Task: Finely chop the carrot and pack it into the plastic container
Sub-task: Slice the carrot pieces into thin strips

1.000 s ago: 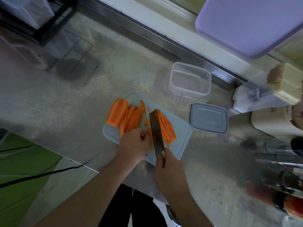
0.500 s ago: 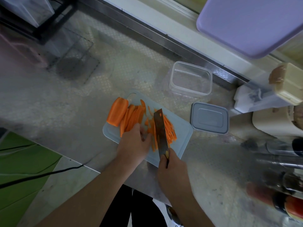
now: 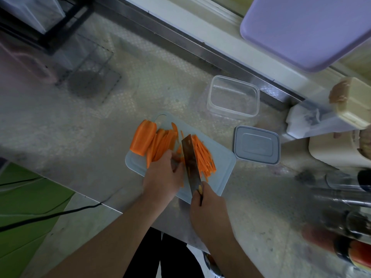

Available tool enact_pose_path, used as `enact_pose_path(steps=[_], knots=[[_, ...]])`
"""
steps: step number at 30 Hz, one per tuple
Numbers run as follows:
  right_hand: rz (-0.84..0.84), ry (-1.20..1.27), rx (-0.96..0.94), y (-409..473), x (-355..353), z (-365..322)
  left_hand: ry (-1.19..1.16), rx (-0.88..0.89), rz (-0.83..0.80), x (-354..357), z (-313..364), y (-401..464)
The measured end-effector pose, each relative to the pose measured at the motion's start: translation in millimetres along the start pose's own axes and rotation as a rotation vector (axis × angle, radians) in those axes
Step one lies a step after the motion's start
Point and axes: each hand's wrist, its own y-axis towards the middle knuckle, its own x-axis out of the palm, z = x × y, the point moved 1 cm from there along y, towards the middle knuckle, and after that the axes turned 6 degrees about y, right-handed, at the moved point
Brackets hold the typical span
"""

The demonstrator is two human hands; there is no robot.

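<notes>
On a pale blue cutting board (image 3: 220, 163) lies a thick carrot chunk (image 3: 143, 139), then a fan of carrot slices (image 3: 160, 145), then a heap of thin carrot sticks (image 3: 204, 157) at the right. My left hand (image 3: 162, 177) holds down the near end of the slices with curled fingers. My right hand (image 3: 208, 209) grips the handle of a broad knife (image 3: 190, 159) whose blade stands between the slices and the sticks. The clear plastic container (image 3: 233, 97) stands empty behind the board. Its grey lid (image 3: 256, 145) lies flat to the board's right.
A wire rack (image 3: 90, 73) sits at the back left. A lilac tray (image 3: 309, 29) hangs over the back right. Beige appliances (image 3: 337, 149) and bottles (image 3: 341, 227) crowd the right side. The counter's front edge (image 3: 96, 201) runs just below the board, with a black cable.
The knife has shifted slightly left toward my left hand and come down among the slices. My left hand has stayed on the slices.
</notes>
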Motion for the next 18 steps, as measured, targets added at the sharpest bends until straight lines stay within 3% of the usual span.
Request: enact_pose_path(steps=[9,18], knots=[[-0.039,-0.030,-0.010,0,5,-3,-0.011,-0.051,0.043,6,-1,2],[0.031,0.073,-0.048,10,3,-7,-0.036,-0.041,0.052,7,-3,0]])
